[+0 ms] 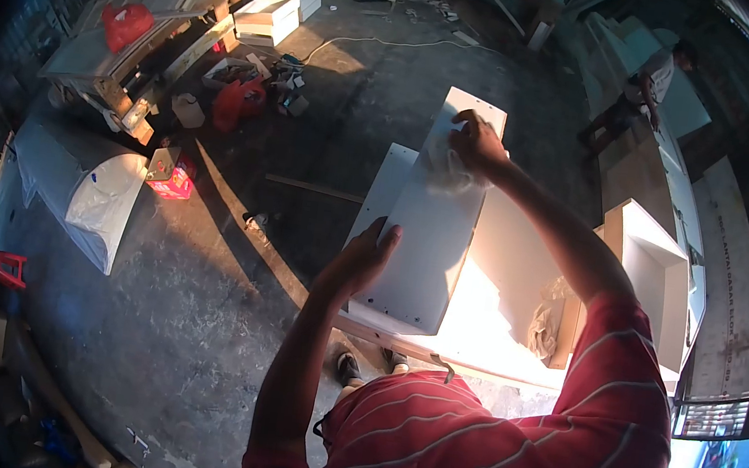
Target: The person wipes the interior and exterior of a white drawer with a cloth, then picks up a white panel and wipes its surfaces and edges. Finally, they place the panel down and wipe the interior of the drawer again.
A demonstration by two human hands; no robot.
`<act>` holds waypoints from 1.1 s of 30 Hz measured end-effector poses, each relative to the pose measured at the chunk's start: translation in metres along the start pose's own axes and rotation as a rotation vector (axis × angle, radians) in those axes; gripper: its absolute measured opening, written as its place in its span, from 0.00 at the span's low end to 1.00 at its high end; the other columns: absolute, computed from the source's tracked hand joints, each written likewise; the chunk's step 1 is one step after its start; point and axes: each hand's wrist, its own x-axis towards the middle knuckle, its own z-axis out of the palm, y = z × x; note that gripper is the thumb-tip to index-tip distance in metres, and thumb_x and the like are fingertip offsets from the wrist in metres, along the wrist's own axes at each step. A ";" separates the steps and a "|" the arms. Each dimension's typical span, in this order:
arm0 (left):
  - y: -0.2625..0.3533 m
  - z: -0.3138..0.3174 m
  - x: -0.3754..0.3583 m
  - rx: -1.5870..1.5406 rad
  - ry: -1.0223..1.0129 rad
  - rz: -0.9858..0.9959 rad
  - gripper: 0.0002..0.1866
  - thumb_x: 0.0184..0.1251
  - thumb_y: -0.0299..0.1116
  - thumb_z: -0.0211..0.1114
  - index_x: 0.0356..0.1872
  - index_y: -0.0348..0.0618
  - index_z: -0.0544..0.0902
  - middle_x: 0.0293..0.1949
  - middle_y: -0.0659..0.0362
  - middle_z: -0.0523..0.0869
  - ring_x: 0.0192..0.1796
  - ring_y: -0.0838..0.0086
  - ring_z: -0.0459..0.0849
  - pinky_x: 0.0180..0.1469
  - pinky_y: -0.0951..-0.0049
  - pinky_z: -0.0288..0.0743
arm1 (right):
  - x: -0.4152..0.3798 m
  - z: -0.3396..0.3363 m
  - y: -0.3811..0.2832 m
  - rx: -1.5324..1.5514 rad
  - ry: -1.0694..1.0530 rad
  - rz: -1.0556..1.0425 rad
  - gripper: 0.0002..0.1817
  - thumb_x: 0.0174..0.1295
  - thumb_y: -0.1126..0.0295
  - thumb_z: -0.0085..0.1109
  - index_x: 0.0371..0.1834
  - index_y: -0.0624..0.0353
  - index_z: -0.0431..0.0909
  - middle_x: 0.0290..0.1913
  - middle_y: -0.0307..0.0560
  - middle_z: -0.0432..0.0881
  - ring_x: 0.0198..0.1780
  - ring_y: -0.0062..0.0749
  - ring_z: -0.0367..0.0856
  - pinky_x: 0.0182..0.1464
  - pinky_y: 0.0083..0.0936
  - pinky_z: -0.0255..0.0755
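Note:
A long white panel box [427, 226] with small dark holes along its ends lies on a pale work surface [498, 329] in front of me. My left hand [370, 257] grips its left edge near the lower end, thumb on the top face. Near the far end, my right hand [479, 144] is closed on a whitish cloth [450, 170], pressed against the panel's top face. Part of the cloth hangs below the fingers and looks blurred. Another white piece [388, 180] shows beyond the left edge.
Right of the surface are a white open box [652, 259] and crumpled paper [546, 325]. A person [645, 89] stands at the upper right. On the left are a wooden bench [87, 58], a red tin [171, 173] and red bags [239, 102]. White drawers [268, 17] stand farther back.

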 end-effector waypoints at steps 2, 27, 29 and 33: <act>0.001 0.000 0.000 -0.002 0.002 -0.010 0.29 0.72 0.52 0.40 0.60 0.37 0.66 0.55 0.38 0.76 0.58 0.44 0.73 0.59 0.54 0.66 | 0.015 0.006 0.004 -0.244 0.066 -0.024 0.20 0.62 0.52 0.46 0.52 0.46 0.76 0.55 0.55 0.73 0.59 0.52 0.69 0.61 0.44 0.64; -0.003 0.000 0.003 -0.013 -0.007 0.014 0.32 0.72 0.55 0.39 0.62 0.36 0.65 0.59 0.39 0.72 0.63 0.46 0.69 0.63 0.59 0.63 | 0.050 0.011 0.006 -0.225 -0.050 -0.067 0.20 0.59 0.53 0.49 0.51 0.45 0.79 0.52 0.50 0.78 0.58 0.48 0.72 0.56 0.50 0.64; -0.003 0.001 0.003 -0.022 -0.004 0.022 0.32 0.72 0.55 0.40 0.62 0.35 0.65 0.58 0.38 0.73 0.63 0.47 0.69 0.63 0.59 0.63 | 0.051 0.014 0.011 -0.206 -0.018 -0.099 0.20 0.59 0.52 0.48 0.51 0.44 0.79 0.50 0.50 0.79 0.56 0.48 0.73 0.56 0.48 0.65; -0.003 0.000 0.003 -0.015 -0.004 0.017 0.33 0.72 0.56 0.39 0.62 0.35 0.65 0.58 0.38 0.72 0.63 0.47 0.69 0.64 0.59 0.62 | 0.048 0.017 0.015 -0.228 0.020 -0.139 0.20 0.58 0.54 0.51 0.51 0.46 0.79 0.50 0.50 0.79 0.56 0.47 0.73 0.55 0.46 0.66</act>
